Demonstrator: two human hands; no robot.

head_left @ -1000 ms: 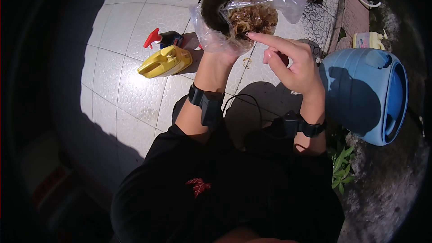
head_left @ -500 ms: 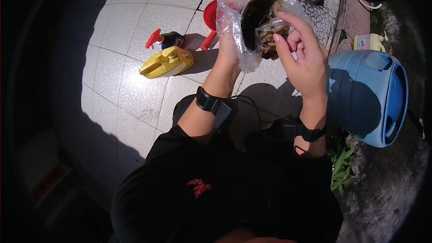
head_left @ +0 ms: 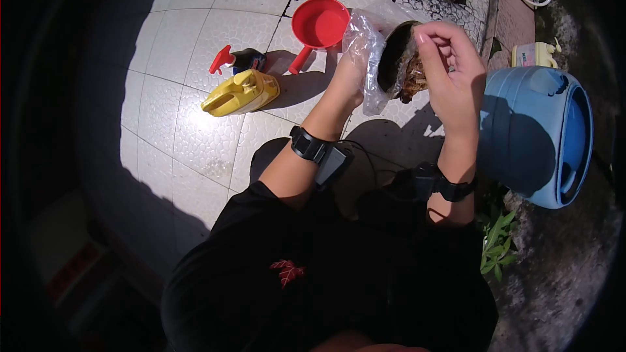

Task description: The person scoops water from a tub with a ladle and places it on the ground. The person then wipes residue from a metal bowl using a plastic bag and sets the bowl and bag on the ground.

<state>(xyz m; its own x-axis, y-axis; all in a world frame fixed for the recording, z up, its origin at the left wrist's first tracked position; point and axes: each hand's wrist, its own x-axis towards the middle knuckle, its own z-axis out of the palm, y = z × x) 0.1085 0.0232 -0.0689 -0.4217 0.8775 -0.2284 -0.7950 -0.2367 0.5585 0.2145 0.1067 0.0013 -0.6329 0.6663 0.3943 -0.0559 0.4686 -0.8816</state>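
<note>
A dark round container (head_left: 394, 58) is tilted to the right, with a clear plastic bag (head_left: 373, 91) around its outside. My left hand (head_left: 352, 77) holds it from the left side through the plastic; most of the fingers are hidden. Brown, wet-looking matter (head_left: 413, 79) lies at the container's right side. At its upper right rim, the thumb and index finger of my right hand (head_left: 450, 65) are pinched together on what looks like a thin edge of plastic.
A red dipper (head_left: 321, 23) lies on the pale tiles, left of the bag. Further left are a yellow jug (head_left: 241, 93) and a red-topped spray bottle (head_left: 246, 60). A blue barrel (head_left: 521, 133) lies at the right, near a cream jug (head_left: 533, 56) and green leaves (head_left: 498, 244).
The container and bag have moved right and down and tilted rightward, uncovering the red dipper. My right hand has gone from a pointing finger to a pinch at the rim.
</note>
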